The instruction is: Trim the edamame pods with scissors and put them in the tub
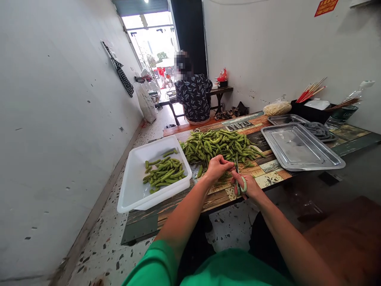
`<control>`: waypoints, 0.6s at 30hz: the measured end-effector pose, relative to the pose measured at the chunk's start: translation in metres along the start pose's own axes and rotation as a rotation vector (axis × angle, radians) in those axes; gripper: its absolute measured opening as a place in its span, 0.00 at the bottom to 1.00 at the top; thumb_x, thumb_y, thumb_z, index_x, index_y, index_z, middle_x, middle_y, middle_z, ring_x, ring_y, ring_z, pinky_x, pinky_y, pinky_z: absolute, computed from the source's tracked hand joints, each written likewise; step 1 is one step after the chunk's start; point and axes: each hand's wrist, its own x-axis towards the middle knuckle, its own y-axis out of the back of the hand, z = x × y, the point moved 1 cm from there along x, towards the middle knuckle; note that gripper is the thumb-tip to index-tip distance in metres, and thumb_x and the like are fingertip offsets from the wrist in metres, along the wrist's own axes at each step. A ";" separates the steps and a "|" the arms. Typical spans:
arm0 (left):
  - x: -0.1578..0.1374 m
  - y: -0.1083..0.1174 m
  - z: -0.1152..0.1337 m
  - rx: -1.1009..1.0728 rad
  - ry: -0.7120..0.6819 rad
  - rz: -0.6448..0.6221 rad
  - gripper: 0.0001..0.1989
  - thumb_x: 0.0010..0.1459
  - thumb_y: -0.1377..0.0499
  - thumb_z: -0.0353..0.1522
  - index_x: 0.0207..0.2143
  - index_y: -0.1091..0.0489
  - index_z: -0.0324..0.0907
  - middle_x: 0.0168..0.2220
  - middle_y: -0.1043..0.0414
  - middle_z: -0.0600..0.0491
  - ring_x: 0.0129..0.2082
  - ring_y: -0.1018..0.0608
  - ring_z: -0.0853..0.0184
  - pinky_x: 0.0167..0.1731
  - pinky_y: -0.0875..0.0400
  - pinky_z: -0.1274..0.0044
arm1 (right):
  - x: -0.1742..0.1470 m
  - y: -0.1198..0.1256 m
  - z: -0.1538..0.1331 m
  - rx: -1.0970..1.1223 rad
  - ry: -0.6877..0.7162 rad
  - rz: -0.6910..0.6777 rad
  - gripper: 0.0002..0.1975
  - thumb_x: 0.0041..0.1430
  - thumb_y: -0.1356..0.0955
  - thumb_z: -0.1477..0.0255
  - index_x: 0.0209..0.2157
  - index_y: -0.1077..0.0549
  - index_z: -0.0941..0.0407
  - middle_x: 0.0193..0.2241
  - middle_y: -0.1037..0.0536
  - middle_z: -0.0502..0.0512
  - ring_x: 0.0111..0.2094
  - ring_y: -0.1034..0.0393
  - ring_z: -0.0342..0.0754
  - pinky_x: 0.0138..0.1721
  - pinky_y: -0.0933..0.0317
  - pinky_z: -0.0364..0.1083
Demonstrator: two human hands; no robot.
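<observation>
My right hand [249, 186] is closed around a pair of scissors [244, 184] with pale green handles, its blades pointing up and away from me. Just left of the blades, my left hand [218, 168] is closed in a pinch; whatever sits between its fingertips is too small to make out. Beyond both hands lies a large heap of green edamame pods [217, 145] on the patterned table. To the left, a white plastic tub [131, 186] holds a smaller pile of cut pods [166, 173].
Metal trays [300, 146] rest on the table's right side, with a dark cloth [317, 129] behind. Farther back are a black box [312, 111] of skewers, a clear bottle [345, 111] and a bagged pale bundle [277, 108]. A person [193, 95] sits beyond the table.
</observation>
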 end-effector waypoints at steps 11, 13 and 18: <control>0.009 0.014 0.003 0.188 -0.094 0.072 0.10 0.51 0.37 0.32 0.28 0.38 0.39 0.26 0.29 0.55 0.25 0.24 0.71 0.29 0.30 0.77 | 0.005 0.000 0.009 0.081 -0.003 0.050 0.26 0.51 0.34 0.46 0.23 0.31 0.57 0.10 0.32 0.47 0.06 0.45 0.39 0.07 0.53 0.40; 0.010 0.019 0.008 0.433 -0.213 0.160 0.05 0.55 0.41 0.30 0.35 0.33 0.39 0.31 0.27 0.53 0.31 0.24 0.69 0.35 0.30 0.76 | 0.005 -0.001 0.009 0.145 -0.011 0.048 0.27 0.51 0.35 0.45 0.26 0.31 0.57 0.11 0.30 0.48 0.07 0.43 0.40 0.08 0.50 0.40; 0.004 0.013 0.009 1.152 -0.263 0.151 0.11 0.55 0.40 0.36 0.40 0.27 0.42 0.40 0.25 0.47 0.43 0.25 0.61 0.46 0.35 0.71 | 0.004 -0.002 0.005 0.270 -0.017 0.041 0.27 0.51 0.35 0.44 0.29 0.31 0.57 0.13 0.29 0.48 0.08 0.44 0.39 0.09 0.47 0.40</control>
